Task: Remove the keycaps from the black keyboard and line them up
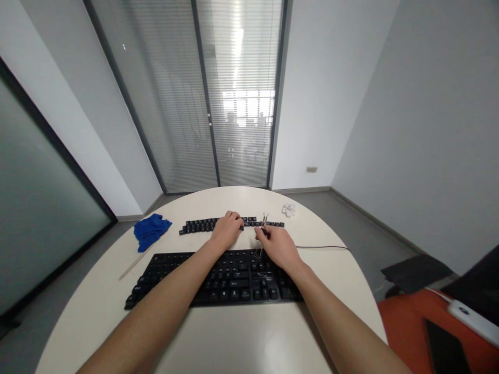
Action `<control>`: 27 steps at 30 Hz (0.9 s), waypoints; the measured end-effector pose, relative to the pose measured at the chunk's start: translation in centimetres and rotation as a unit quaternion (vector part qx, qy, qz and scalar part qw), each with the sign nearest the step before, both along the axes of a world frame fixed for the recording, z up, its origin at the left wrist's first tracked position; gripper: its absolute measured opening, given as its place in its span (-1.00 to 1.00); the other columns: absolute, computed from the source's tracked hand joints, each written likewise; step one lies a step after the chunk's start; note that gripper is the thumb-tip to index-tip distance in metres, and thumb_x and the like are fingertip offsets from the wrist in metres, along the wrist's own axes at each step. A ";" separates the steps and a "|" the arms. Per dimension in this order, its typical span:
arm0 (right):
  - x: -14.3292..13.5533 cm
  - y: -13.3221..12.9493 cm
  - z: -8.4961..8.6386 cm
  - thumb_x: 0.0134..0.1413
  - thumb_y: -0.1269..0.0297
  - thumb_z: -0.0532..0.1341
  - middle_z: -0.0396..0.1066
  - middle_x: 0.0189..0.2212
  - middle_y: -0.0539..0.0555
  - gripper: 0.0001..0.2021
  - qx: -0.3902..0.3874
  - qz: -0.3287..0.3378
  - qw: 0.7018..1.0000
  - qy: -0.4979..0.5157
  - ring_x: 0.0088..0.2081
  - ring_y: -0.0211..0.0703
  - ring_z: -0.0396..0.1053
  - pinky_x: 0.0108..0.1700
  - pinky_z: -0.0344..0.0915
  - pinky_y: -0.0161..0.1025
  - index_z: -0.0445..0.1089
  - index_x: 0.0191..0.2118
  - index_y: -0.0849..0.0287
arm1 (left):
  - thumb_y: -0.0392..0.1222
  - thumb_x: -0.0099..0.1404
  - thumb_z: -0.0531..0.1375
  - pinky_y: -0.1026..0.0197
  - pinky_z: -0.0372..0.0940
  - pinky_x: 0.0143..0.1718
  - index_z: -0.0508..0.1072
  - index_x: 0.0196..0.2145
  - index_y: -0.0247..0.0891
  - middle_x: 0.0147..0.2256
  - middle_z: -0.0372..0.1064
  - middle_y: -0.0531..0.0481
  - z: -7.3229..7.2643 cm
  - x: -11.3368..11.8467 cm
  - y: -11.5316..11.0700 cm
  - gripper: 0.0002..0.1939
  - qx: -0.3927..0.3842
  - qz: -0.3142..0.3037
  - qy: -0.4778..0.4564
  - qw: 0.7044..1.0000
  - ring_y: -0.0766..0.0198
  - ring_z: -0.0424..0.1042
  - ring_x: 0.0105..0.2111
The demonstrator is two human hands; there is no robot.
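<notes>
A black keyboard (237, 280) is laid across the middle of the round white table (234, 332), with a bare strip of tabletop left between it and the near edge. Beyond it, toward the far edge, loose black keycaps (200, 225) are set out in a long band of close rows, roughly in line with the keyboard's back.

A bent wire tool (259, 253) is gripped between the thumb and fingers of the right hand (278, 245); one end is pointed down at the back of the keyboard, and the other is raised toward the keycaps. The left hand (226, 231) is held over the band of keycaps, its fingers curled down among them; whether a keycap is pinched there cannot be told, as the fingertips are hidden. Part of the keyboard is covered by the left forearm.

Near the left edge of the table a crumpled blue cloth (151, 230) is seen, with a thin pale stick (132, 265) slanted from it toward the near side. A white crumpled wad (289, 210) is placed near the far edge, right of centre. A thin dark cable (323, 247) is stretched from beside the right hand to the right edge.
</notes>
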State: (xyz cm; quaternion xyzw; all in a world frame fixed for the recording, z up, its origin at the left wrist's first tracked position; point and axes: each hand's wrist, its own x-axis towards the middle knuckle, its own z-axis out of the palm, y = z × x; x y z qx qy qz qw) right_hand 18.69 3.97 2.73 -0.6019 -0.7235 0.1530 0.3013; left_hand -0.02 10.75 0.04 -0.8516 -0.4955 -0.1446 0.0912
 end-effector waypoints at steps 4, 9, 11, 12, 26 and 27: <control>0.0 0.0 0.0 0.30 0.05 0.04 0.55 -0.44 0.13 -0.58 0.000 0.002 1.000 0.000 -0.37 -0.11 0.47 -0.33 0.19 -0.32 0.51 -0.38 0.18 | -0.31 0.25 0.24 0.09 0.28 0.01 0.48 -0.18 -0.21 -0.06 0.35 -0.10 0.2 0.0 -0.2 -0.84 0.001 -0.003 0.000 1.000 0.08 0.20 0.03; 0.0 0.1 0.0 0.30 0.05 0.04 0.54 -0.44 0.13 -0.58 -0.001 0.003 1.000 0.002 -0.37 -0.11 0.47 -0.33 0.19 -0.31 0.51 -0.39 0.18 | -0.34 0.25 0.22 0.09 0.28 0.01 0.47 -0.16 -0.21 -0.04 0.33 -0.11 0.3 0.2 -0.5 -0.81 0.001 -0.012 0.000 1.000 0.09 0.21 0.04; 0.0 0.1 -0.1 0.30 0.05 0.04 0.54 -0.45 0.12 -0.58 0.000 0.005 1.000 0.003 -0.38 -0.10 0.46 -0.34 0.18 -0.31 0.51 -0.39 0.17 | -0.35 0.26 0.21 0.08 0.28 0.02 0.47 -0.17 -0.22 -0.05 0.33 -0.12 0.2 0.2 -0.5 -0.82 0.001 -0.013 -0.002 1.000 0.08 0.22 0.03; 0.0 0.1 -0.1 0.30 0.04 0.04 0.53 -0.45 0.12 -0.57 0.002 0.006 1.000 0.004 -0.38 -0.10 0.46 -0.34 0.18 -0.30 0.51 -0.40 0.17 | -0.35 0.26 0.21 0.07 0.28 0.02 0.48 -0.18 -0.23 -0.05 0.33 -0.13 0.1 0.2 -0.5 -0.83 0.001 -0.013 -0.003 1.000 0.08 0.22 0.03; 0.1 -0.1 0.3 0.30 0.03 0.03 0.53 -0.46 0.10 -0.57 0.018 0.084 0.995 0.046 -0.39 -0.11 0.45 -0.34 0.20 -0.28 0.50 -0.39 0.18 | -0.18 0.31 0.16 0.02 0.30 -0.04 0.39 -0.12 -0.24 -0.11 0.41 -0.10 1.7 -1.4 -9.3 -0.81 -0.092 0.075 -0.146 0.982 0.06 0.35 -0.07; 0.1 -0.1 0.4 0.30 0.02 0.04 0.53 -0.45 0.09 -0.58 0.023 0.107 0.993 0.051 -0.39 -0.12 0.45 -0.34 0.21 -0.28 0.50 -0.38 0.17 | -0.15 0.32 0.16 0.02 0.30 -0.04 0.39 -0.11 -0.24 -0.13 0.42 -0.09 1.4 -1.5 -10.2 -0.79 -0.102 0.057 -0.158 0.980 0.06 0.36 -0.07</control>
